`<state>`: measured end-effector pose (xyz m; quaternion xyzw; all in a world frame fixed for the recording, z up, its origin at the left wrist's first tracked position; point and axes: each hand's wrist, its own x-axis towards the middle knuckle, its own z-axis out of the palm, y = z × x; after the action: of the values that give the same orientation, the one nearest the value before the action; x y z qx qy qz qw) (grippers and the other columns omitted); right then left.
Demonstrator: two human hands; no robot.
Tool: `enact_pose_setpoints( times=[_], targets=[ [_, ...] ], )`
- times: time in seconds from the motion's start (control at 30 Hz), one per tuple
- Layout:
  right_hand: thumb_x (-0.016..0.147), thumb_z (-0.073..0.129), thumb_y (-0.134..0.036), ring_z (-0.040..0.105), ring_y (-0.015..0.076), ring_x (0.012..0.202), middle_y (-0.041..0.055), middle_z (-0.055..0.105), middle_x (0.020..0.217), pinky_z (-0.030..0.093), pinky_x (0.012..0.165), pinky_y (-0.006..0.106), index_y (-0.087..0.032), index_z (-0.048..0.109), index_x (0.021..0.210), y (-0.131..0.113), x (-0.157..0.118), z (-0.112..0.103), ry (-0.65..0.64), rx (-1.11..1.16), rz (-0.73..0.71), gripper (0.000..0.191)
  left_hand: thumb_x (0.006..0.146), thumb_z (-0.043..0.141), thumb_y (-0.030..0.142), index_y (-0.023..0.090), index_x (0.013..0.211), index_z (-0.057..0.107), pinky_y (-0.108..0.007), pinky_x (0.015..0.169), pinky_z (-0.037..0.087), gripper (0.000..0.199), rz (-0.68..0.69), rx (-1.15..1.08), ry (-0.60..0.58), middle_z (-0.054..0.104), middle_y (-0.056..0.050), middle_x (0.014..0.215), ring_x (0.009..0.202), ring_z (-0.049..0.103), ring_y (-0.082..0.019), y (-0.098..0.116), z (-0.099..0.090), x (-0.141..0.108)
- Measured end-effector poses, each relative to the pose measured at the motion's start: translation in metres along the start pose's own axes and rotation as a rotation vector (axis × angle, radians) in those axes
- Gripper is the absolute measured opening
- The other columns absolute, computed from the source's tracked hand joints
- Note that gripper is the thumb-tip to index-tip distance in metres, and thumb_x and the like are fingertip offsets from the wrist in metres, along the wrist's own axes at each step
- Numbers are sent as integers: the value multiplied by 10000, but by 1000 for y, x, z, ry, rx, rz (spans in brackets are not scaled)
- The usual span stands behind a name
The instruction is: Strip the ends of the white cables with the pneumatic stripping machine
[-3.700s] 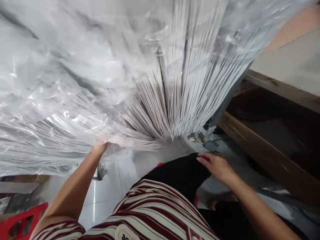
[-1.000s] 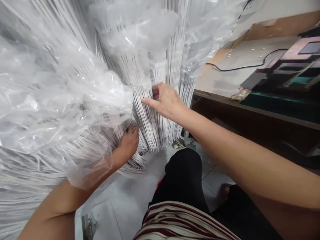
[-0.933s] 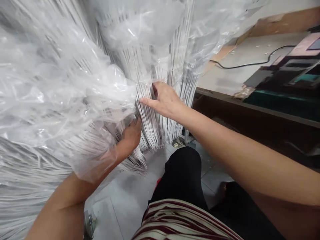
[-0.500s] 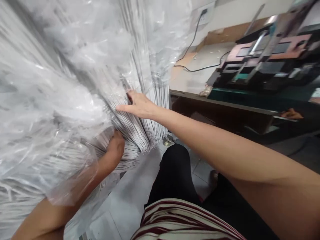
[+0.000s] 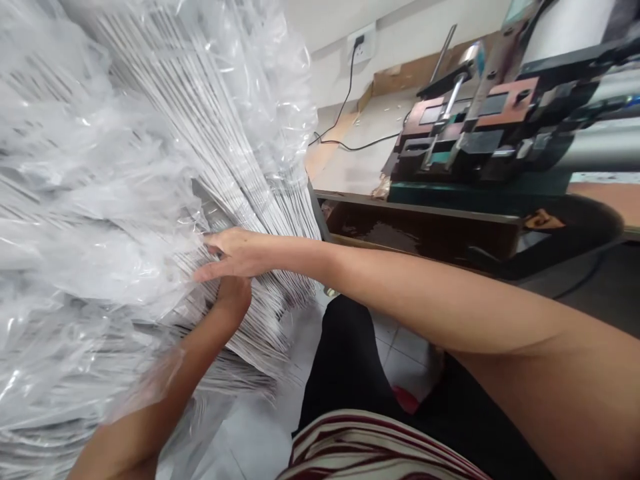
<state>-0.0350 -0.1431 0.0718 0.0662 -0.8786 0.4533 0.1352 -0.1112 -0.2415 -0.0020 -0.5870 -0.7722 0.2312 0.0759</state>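
Note:
Large bundles of thin grey-white wires (image 5: 200, 127), wrapped in clear plastic film (image 5: 110, 200), fill the left side. My right hand (image 5: 233, 253) lies on a bundle, thumb and fingers spread apart, its fingertips at the edge of the film. Just below it is my left hand (image 5: 233, 300), pushed in among the wires under the plastic; its fingers are hidden by the wires and my right hand. Loose film lies over my left forearm. The wire ends fan out below both hands.
At the upper right a metal machine (image 5: 465, 127) stands on a workbench (image 5: 345, 170) with a black cable. A socket (image 5: 361, 43) is on the wall. My knee and the tiled floor are below.
My right hand has moved left and down over the bundles, nearer my left hand. The view has shifted, and more of the machine shows. My left hand stays among the wires.

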Motion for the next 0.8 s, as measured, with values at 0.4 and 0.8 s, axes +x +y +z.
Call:
enact_pose_setpoints(
  times=[0.4,0.8],
  targets=[
    [738,507,-369,466,248,932,169,490,997,371,808,350,-33,463,1020,55,-1,-17,739,-491,248,440,713,469,131,82,721,651,-469,772,274,188,47,379,-216,648,-147,737,770,529,-282,-5,3,-22],
    [674,541,-465,543,177,791,51,600,867,414,735,321,-147,578,928,54,14,-12,438,180,157,409,702,422,66,32,789,626,-426,783,288,224,156,229,-79,609,-188,761,796,502,-264,-2,5,-28]
  ],
)
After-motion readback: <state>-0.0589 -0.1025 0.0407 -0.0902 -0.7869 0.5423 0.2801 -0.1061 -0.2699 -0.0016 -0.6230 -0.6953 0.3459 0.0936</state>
